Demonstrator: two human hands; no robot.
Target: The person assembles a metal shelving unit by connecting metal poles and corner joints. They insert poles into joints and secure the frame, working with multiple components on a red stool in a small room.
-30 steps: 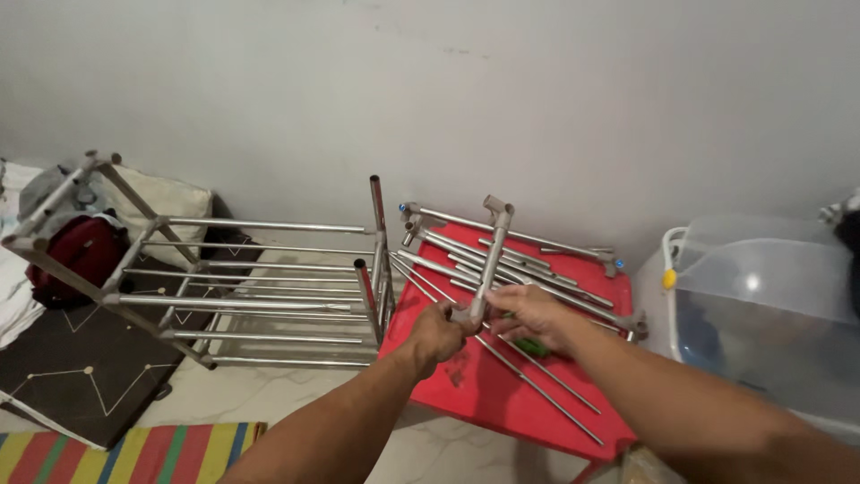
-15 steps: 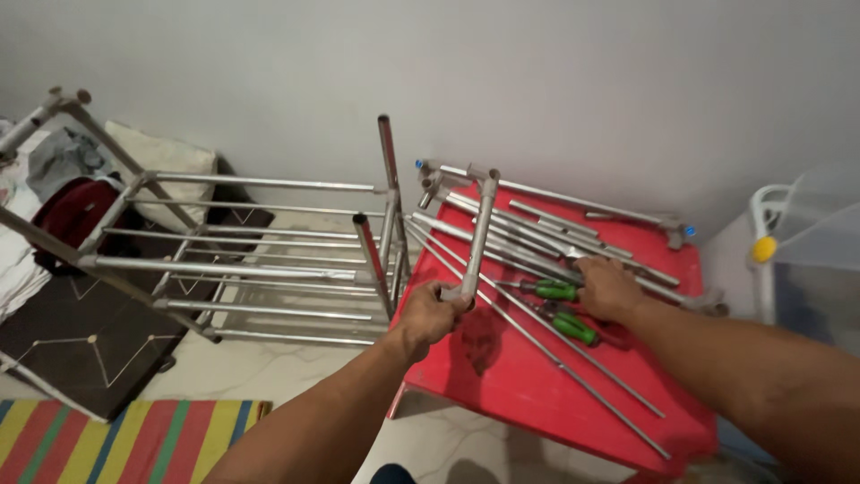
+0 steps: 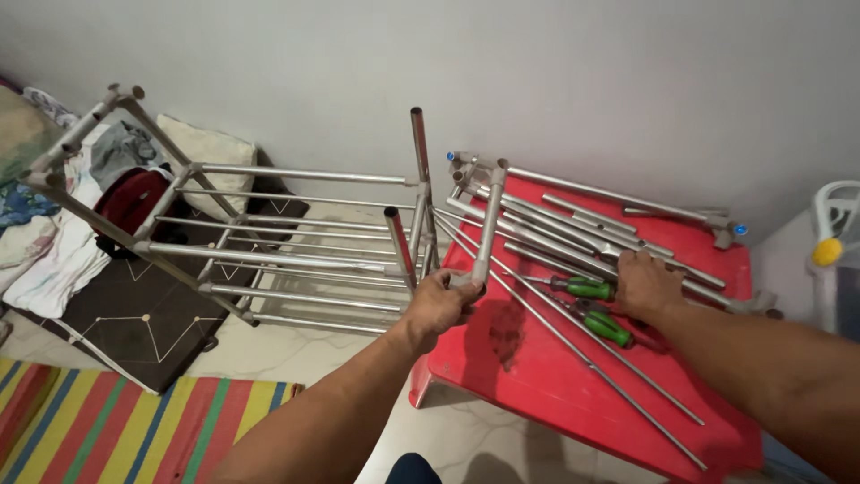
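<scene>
Your left hand (image 3: 441, 303) is closed around the lower end of a grey metal tube (image 3: 488, 224) that stands nearly upright at the near left edge of the red plastic table (image 3: 573, 394). Your right hand (image 3: 647, 285) lies palm down on the table, fingers curled loosely over the bundle of loose metal rods (image 3: 573, 229) spread across it. I cannot tell whether it grips one rod or only rests there. Just left of and nearer than that hand lie two screwdrivers with green handles (image 3: 587, 289), side by side on the red surface.

No packages, labels or signs show that can be read by shape. The nearest such thing is a white plastic object with a yellow round part (image 3: 833, 246) at the far right edge.

Half a second ago your right hand sat close over the screwdrivers, and it has since slid a little further onto the rods. Your left hand has kept its hold on the tube.

To the left a half-built silver rack frame (image 3: 269, 255) lies on its side on the pale tiled floor (image 3: 269, 354). A striped, many-coloured mat (image 3: 107, 430) lies near left, a dark patterned cushion (image 3: 116, 314) beyond it, and a red bag (image 3: 134, 202) and folded cloths (image 3: 45, 260) against the plain white wall (image 3: 537, 72).
</scene>
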